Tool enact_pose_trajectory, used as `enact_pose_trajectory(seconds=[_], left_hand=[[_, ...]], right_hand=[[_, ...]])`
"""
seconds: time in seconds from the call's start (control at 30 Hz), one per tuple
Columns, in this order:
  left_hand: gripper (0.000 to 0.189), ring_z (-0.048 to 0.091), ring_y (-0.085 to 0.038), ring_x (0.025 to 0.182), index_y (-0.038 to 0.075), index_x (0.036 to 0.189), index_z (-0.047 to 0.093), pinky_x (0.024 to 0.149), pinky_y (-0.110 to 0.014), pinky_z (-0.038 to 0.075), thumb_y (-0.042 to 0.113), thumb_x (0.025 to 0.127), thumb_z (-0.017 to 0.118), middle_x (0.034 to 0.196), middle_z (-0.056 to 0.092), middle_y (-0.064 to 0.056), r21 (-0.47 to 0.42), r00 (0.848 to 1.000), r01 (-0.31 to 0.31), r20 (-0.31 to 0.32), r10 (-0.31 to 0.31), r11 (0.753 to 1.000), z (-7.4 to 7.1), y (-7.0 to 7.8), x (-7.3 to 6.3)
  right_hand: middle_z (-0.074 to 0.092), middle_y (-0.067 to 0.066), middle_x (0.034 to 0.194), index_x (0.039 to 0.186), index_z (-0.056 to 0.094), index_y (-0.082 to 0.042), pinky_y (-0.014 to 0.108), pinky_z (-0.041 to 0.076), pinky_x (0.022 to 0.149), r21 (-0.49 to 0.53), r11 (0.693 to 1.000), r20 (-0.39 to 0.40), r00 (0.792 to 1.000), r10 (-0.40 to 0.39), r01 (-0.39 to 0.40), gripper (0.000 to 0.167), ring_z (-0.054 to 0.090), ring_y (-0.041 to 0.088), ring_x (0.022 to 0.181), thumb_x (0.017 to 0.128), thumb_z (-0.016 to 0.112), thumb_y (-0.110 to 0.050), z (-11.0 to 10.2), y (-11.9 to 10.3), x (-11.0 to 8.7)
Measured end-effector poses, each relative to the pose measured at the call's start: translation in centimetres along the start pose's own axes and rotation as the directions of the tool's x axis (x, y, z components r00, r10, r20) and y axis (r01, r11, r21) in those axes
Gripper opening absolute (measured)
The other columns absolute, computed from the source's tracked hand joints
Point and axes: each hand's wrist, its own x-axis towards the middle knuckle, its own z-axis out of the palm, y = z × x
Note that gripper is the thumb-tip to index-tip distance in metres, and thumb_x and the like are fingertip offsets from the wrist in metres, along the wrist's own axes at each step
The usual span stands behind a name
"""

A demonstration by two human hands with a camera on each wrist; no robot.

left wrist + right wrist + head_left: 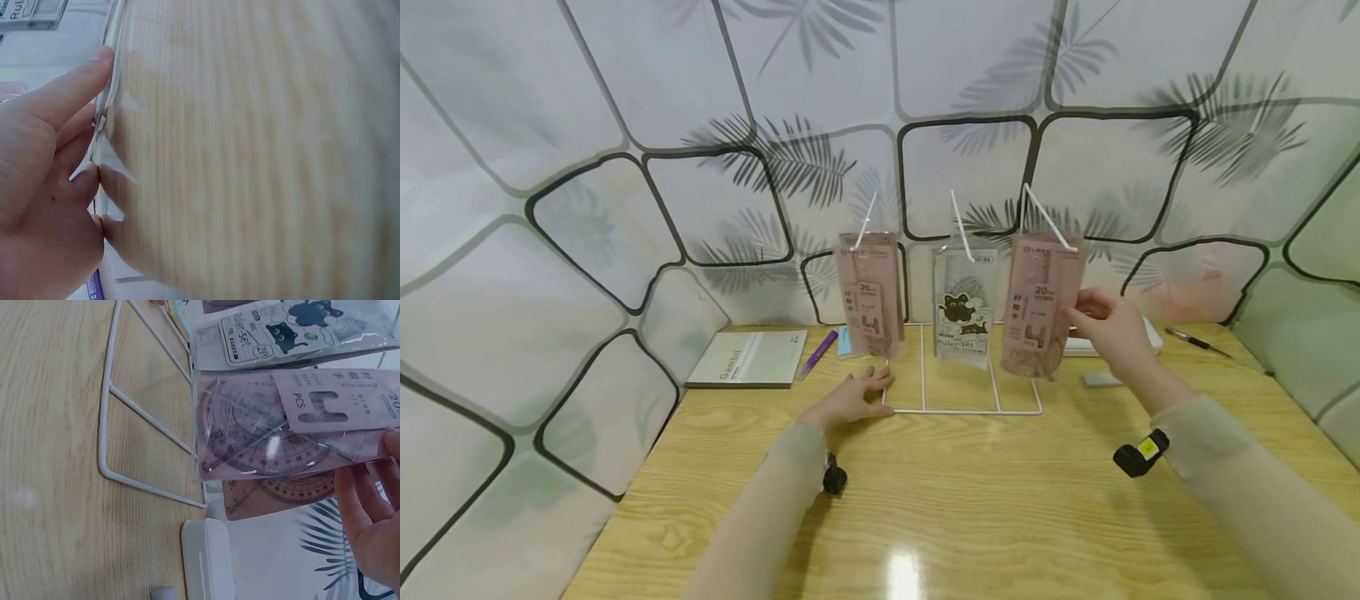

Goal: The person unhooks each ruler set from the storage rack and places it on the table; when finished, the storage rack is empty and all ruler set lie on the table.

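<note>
Three hooks of a white wire display rack [962, 412] carry flat packaged ruler sets. A pink ruler set [1043, 308] hangs on the right hook, with another pink one [281, 490] behind it. My right hand [1112, 329] pinches its right edge, thumb in front and fingers behind. On the middle hook is a clear ruler set [964, 308] with black cats on it. More pink ruler sets [868, 296] hang at the left. My left hand [848, 398] rests on the table by the rack base's front left corner, its fingers and thumb touching the wire.
At the left lie a Gambit notebook [748, 358] and a purple pen [817, 354]. Behind my right hand is a white case [209, 559], with a small grey object [1101, 380] before it. A black pen [1198, 342] lies far right. Patterned cloth [970, 67] encloses the table.
</note>
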Motion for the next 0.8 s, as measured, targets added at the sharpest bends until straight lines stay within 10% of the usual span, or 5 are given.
enact_pose_trajectory(seconds=[0.8], left_hand=[[0.072, 0.004, -0.034, 0.154, 0.012, 0.155, 0.032, 0.124, -0.056, -0.002, 0.037, 0.095, 0.065, 0.165, 0.017, -0.009, -0.052, 1.0, -0.003, 0.015, 0.004, 0.999, -0.2, 0.1, 0.0]], right_hand=[[0.074, -0.016, 0.089, 0.105, 0.07, -0.016, 0.019, 0.059, 0.066, 0.1, 0.985, 0.019, 0.99, -0.143, 0.14, 0.018, 0.07, 0.002, 0.076, 0.094, 0.066, -0.003, -3.6, -3.3, -6.7]])
